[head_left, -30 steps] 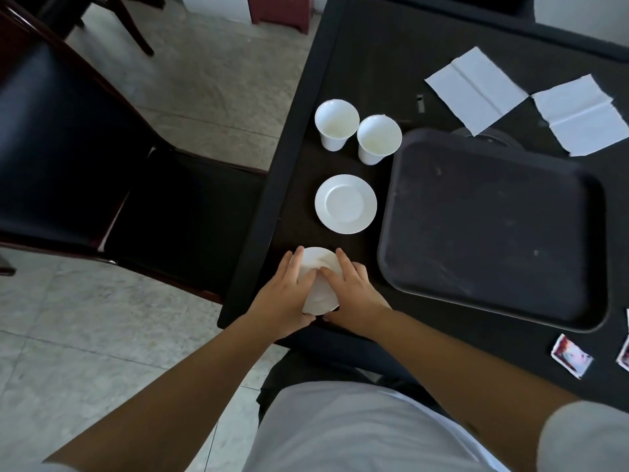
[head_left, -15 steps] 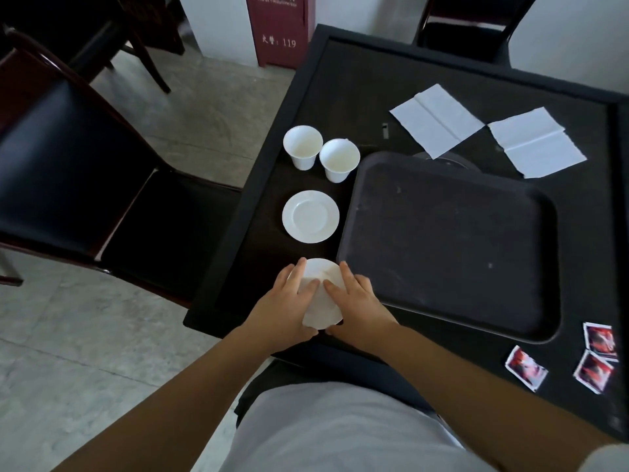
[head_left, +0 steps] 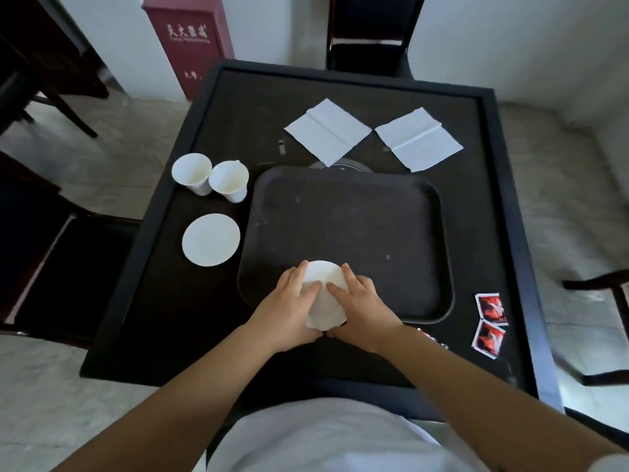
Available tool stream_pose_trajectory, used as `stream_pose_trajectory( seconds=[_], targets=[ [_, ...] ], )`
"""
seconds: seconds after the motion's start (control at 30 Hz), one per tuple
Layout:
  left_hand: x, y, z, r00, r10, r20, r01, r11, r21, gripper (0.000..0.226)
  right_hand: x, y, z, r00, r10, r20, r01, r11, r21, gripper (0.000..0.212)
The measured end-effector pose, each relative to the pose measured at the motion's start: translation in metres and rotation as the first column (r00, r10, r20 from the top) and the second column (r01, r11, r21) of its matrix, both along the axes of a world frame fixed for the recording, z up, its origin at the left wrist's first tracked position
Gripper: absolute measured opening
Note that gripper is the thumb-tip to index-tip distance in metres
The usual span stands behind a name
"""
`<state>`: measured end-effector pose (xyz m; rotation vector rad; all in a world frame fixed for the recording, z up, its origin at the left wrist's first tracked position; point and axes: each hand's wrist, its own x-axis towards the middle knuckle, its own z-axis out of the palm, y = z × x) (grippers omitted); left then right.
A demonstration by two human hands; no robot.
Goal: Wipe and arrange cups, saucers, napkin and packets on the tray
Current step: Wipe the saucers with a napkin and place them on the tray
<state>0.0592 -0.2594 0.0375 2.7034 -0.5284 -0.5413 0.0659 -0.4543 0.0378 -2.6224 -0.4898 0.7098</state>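
My left hand [head_left: 287, 310] and my right hand [head_left: 362, 308] both hold a white saucer [head_left: 323, 279] with a white napkin [head_left: 323, 313] pressed over its near side, above the near left corner of the dark tray [head_left: 357, 226]. A second white saucer [head_left: 211, 239] lies on the table left of the tray. Two white cups [head_left: 191, 173] [head_left: 228, 180] stand upright behind it. Two unfolded white napkins [head_left: 328, 131] [head_left: 418, 139] lie beyond the tray. Red packets [head_left: 492, 306] [head_left: 487, 338] lie to the tray's right.
The black table [head_left: 238, 107] has a raised rim. Dark chairs stand at the left [head_left: 68, 267], at the far side [head_left: 369, 32] and at the right [head_left: 599, 284]. A red box [head_left: 190, 39] stands on the floor by the wall.
Both hands carried the saucer and napkin to the right, from the table's left edge to over the tray's near left corner. The view swung right as well.
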Motion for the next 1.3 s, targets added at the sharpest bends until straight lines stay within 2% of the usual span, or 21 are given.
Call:
stream_pose_trajectory(
  seconds=[0.17,0.5,0.83,1.17,1.3],
  targets=[
    [0.035,-0.059,-0.002,0.999,-0.038,-0.033,0.039,0.998,0.041,0.083,0.021,-0.056,0.000,0.997,-0.079,-0.006,0.079,0.997,-0.021,0.087],
    [0.110,-0.128,-0.020,0.994,-0.111,0.022,0.109,0.992,0.056,0.081,0.082,-0.128,-0.023,0.989,-0.134,0.060,0.135,0.991,-0.002,0.085],
    [0.179,-0.152,-0.042,0.994,-0.091,-0.053,0.093,0.995,0.042,0.083,0.150,-0.157,-0.042,0.985,-0.173,0.011,0.172,0.983,0.064,0.083],
    [0.213,-0.154,-0.063,0.998,-0.055,-0.041,0.055,0.999,-0.001,0.083,0.187,-0.161,-0.063,0.982,-0.190,-0.011,0.190,0.977,0.101,0.079],
    [0.215,-0.152,-0.071,0.998,-0.069,0.008,0.069,0.998,-0.003,0.085,0.187,-0.155,-0.072,0.978,-0.210,0.016,0.207,0.973,0.105,0.081]
  ],
)
